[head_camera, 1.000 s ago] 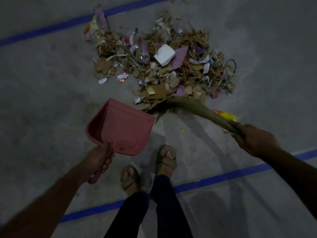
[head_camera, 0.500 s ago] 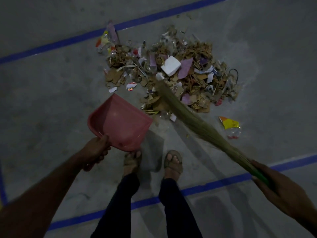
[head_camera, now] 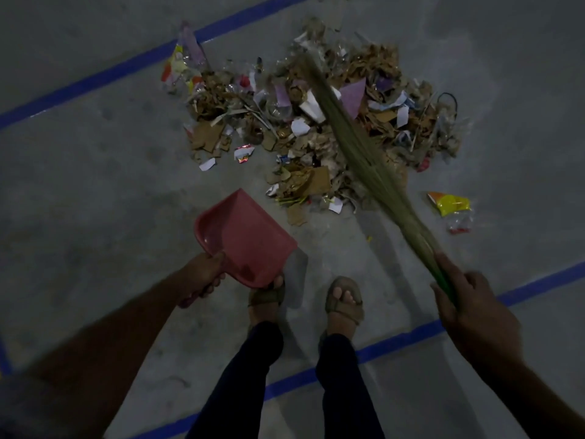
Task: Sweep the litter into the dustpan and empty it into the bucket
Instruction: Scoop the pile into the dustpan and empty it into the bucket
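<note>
1. Litter (head_camera: pixel 319 122) lies heaped on the floor beyond the dustpan (head_camera: pixel 245 237), whose mouth faces it.
2. Broom (head_camera: pixel 364 153) slants across the heap, grasped by the right hand (head_camera: pixel 471 304).
3. Left hand (head_camera: pixel 202 274) clenches the dustpan's handle.

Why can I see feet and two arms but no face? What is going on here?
The camera sits on the person's head and looks down, so you see only their own arms, legs and sandalled feet. No machine here, just two bare hands. The left hand grips the handle of a pink dustpan, which looks empty. The right hand holds a grass broom, whose bristles lie across a litter pile of cardboard scraps, paper and wrappers on the grey floor. A yellow wrapper lies apart. Blue lines mark the floor.
</note>
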`<state>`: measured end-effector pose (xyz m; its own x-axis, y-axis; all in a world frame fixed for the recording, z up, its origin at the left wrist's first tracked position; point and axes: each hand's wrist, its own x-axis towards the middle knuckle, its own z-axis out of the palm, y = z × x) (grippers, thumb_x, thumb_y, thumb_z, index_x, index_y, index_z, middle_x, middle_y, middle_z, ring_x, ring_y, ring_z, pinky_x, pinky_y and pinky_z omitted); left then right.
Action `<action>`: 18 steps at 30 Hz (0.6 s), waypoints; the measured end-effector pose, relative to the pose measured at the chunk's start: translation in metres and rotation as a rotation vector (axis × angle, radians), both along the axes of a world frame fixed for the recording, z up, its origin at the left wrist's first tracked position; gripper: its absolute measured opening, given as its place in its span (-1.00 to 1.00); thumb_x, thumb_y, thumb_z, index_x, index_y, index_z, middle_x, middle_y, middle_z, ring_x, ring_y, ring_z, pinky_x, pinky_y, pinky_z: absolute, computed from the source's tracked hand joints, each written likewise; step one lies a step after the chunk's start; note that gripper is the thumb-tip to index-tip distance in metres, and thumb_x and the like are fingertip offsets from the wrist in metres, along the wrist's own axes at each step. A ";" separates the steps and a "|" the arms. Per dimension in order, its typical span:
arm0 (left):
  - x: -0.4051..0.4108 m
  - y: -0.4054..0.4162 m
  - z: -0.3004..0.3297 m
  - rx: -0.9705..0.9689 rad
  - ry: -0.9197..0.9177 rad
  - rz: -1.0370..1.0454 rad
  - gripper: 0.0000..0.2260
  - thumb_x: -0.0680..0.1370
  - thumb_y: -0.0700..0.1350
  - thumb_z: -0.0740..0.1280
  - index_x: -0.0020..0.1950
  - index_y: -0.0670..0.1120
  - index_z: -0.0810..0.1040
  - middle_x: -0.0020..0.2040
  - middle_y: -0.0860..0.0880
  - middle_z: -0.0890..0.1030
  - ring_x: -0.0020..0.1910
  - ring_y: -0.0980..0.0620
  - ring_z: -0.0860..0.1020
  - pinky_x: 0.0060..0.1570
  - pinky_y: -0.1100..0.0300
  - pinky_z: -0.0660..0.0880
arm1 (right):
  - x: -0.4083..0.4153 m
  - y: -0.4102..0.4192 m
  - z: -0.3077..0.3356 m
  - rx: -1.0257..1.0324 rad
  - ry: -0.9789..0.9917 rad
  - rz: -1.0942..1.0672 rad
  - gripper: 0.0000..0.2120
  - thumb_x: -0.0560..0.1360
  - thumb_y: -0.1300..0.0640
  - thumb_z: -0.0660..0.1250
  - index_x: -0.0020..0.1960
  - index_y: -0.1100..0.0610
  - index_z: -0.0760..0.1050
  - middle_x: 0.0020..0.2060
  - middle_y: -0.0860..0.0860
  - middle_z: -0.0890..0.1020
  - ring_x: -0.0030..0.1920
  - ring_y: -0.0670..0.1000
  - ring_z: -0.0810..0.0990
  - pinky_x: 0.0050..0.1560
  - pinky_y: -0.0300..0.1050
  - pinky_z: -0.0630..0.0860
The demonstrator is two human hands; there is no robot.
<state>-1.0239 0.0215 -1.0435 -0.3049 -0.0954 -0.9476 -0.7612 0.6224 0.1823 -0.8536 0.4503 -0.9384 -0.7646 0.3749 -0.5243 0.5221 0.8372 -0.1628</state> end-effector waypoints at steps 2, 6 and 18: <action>-0.011 -0.003 -0.030 -0.011 -0.002 -0.031 -0.51 0.68 0.16 0.08 -0.12 -0.23 0.50 -0.42 -0.08 0.41 -0.62 0.10 0.30 -0.59 0.36 0.19 | -0.022 -0.001 -0.030 0.058 0.025 0.058 -0.44 0.62 -0.09 0.17 0.55 -0.26 0.04 -0.07 0.00 0.36 -0.34 0.01 0.46 -0.44 0.03 0.56; -0.040 0.002 -0.084 -0.013 0.042 -0.148 -0.52 0.70 0.13 0.08 -0.23 -0.18 0.45 -0.44 -0.05 0.38 -0.66 0.14 0.26 -0.62 0.38 0.15 | -0.047 0.027 -0.091 0.213 -0.013 0.212 -0.46 0.61 0.05 0.23 0.54 -0.13 0.16 -0.02 0.12 0.46 -0.33 0.12 0.47 -0.43 -0.06 0.48; -0.076 0.084 -0.139 0.082 0.196 -0.222 -0.47 0.67 0.22 0.07 -0.22 -0.17 0.48 -0.43 -0.06 0.42 -0.63 0.11 0.30 -0.60 0.34 0.17 | 0.000 0.049 -0.107 -0.033 -0.111 0.491 -0.39 0.51 0.02 0.34 0.52 -0.14 0.28 -0.05 -0.01 0.50 -0.41 0.03 0.49 -0.58 -0.10 0.41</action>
